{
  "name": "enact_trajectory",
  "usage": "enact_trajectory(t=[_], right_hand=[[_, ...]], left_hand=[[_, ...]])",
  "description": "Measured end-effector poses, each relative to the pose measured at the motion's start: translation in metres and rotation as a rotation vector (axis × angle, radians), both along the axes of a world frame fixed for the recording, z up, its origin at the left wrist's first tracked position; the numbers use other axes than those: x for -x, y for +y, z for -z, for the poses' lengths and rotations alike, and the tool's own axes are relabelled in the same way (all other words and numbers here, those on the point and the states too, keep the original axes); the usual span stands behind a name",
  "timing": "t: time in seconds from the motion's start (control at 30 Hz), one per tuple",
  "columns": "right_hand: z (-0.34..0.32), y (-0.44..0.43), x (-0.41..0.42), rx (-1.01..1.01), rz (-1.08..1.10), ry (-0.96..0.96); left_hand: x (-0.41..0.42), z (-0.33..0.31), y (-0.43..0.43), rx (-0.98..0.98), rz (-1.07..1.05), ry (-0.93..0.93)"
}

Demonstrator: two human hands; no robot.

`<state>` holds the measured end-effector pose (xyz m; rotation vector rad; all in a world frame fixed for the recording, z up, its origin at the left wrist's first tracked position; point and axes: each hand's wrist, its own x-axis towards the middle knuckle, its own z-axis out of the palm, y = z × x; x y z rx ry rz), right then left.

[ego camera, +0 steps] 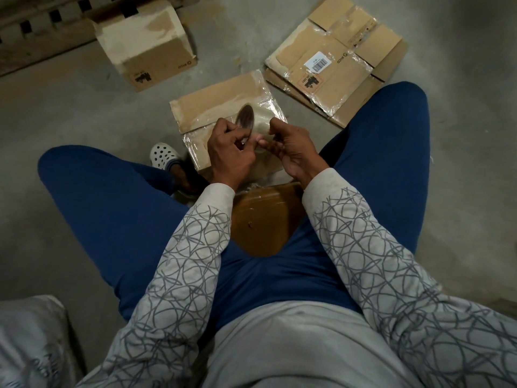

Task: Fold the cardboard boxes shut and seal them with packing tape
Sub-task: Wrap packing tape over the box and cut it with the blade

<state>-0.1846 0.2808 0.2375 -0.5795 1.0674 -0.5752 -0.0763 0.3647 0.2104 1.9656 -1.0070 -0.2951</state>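
Concrete floor (70, 116), cardboard boxes (333, 68), tape roll (256, 121) in left hand (230, 154)

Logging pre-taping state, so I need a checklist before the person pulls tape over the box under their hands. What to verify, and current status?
1. Tape roll in hand: left hand grips it. Ok.
2. Tape end freed: right hand pinches at the roll's rim, no loose strip shows. Cannot tell.
3. Near box top shut: lies flat, glossy tape already across it. Ok.
4. Far box shut: a flap at its far end looks open. Not ok.
5. Flattened boxes folded up: they lie flat in a stack. Not ok.
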Motion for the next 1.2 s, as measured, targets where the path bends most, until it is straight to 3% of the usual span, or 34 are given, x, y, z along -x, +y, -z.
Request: enact_trajectory(t=[0.2, 0.37, 1.2], right_hand=[[-0.002, 0.002, 0.0, 0.022, -0.002, 0.002], [-0.011, 0.002, 0.007, -0.023, -0.073, -0.183], [0.001, -0.005, 0.006, 0.092, -0.126, 0.069]], left_hand=[[0.0, -0.002, -0.001, -0.005, 0.003, 0.02], [-0.005, -0.003, -0.001, 0.014, -0.006, -0.007], [-0.003, -0.008, 0.005, -0.013, 0.042, -0.115]])
